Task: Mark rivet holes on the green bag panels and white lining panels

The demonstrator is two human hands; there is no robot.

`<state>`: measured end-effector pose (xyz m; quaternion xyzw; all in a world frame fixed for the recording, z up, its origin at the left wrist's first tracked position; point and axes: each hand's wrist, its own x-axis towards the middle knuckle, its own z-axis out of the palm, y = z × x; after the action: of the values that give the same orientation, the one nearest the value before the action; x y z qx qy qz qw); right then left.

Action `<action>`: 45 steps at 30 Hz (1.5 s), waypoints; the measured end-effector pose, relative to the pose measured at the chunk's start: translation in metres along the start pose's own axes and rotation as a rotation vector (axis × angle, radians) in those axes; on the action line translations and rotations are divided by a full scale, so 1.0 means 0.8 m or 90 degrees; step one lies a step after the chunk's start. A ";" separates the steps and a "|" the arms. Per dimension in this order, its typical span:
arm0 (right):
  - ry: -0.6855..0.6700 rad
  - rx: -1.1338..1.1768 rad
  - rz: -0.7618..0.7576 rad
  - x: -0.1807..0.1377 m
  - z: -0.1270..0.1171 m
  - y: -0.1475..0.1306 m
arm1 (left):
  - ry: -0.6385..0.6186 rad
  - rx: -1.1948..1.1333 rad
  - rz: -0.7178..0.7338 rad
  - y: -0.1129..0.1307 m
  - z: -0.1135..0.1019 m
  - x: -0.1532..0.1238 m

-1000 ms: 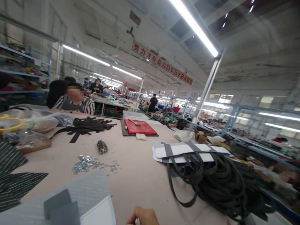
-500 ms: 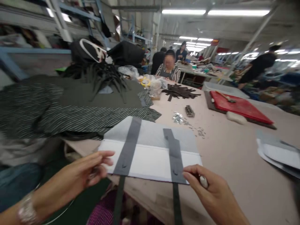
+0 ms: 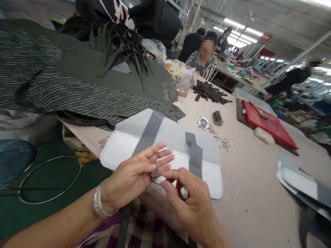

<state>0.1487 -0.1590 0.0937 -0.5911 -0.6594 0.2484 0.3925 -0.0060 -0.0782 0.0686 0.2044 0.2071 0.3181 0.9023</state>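
Note:
My left hand (image 3: 139,174) is palm up and cupped, its fingers stretched out, with several small metal pieces (image 3: 154,175) held under the thumb. Close beside it, my right hand (image 3: 191,203) reaches its thumb and forefinger to those pieces. A tool with a dark shaft and a rounded pale end (image 3: 184,192) is tucked inside the right hand; the rest of it is hidden. Beneath both hands lies a flat white and grey panel (image 3: 165,137) with two dark grey strips (image 3: 195,155) across it. Dark straps hang from its near edge.
Silvery metal bits (image 3: 203,122) are scattered behind the panel, beside a small dark metal bundle (image 3: 217,117). Striped dark fabric (image 3: 103,98) is piled at left. A red slab (image 3: 269,120) with a hammer (image 3: 258,111) lies at right, near more panels (image 3: 302,179). A co-worker (image 3: 203,58) sits opposite.
My hands have left the two sides of the panel and come together over its near edge. The left palm has turned up, showing metal pieces. The view has tilted and shifted.

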 end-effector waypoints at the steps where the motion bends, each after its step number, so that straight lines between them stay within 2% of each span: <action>1: 0.006 0.001 -0.007 0.000 0.003 0.002 | 0.003 0.003 0.017 -0.002 -0.001 0.002; 8: 0.068 -0.073 -0.024 0.004 0.025 0.013 | 0.065 0.057 0.112 -0.022 0.002 0.011; 12: 0.094 -0.066 0.023 0.009 0.031 0.019 | 0.089 0.043 0.161 -0.033 0.008 0.014; 16: 0.138 -0.030 0.065 0.011 0.033 0.023 | 0.108 0.015 0.171 -0.038 0.013 0.020; 20: 0.130 0.018 0.095 0.014 0.032 0.021 | 0.120 0.002 0.159 -0.040 0.015 0.024; 24: 0.107 0.083 0.165 0.017 0.025 0.024 | 0.125 -0.026 0.142 -0.039 0.015 0.031; 27: 0.056 0.130 0.247 0.019 0.012 0.036 | 0.144 -0.065 0.114 -0.032 0.012 0.038; 30: 0.019 0.097 0.312 0.025 -0.007 0.051 | 0.173 -0.044 0.086 -0.021 0.008 0.045; 32: 0.004 0.038 0.329 0.031 -0.020 0.062 | 0.170 0.096 0.085 -0.013 0.003 0.047; 33: -0.005 0.005 0.337 0.034 -0.025 0.068 | 0.158 0.225 0.091 -0.010 0.001 0.048; 35: -0.035 -0.045 0.357 0.041 -0.033 0.078 | 0.110 0.569 0.141 -0.004 -0.006 0.052; 37: -0.067 -0.069 0.372 0.049 -0.036 0.089 | 0.023 0.924 0.240 -0.004 -0.013 0.058; 39: -0.087 -0.076 0.374 0.058 -0.036 0.098 | -0.071 1.179 0.322 -0.010 -0.022 0.066; 41: -0.094 -0.079 0.376 0.067 -0.033 0.105 | -0.130 1.310 0.331 -0.019 -0.032 0.072; 45: -0.096 -0.087 0.379 0.085 -0.023 0.111 | -0.150 1.365 0.332 -0.030 -0.048 0.075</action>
<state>0.2161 -0.0793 0.0496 -0.7631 -0.4998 0.3508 0.2116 0.0295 -0.0466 0.0102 0.9454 0.2386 0.1327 0.1778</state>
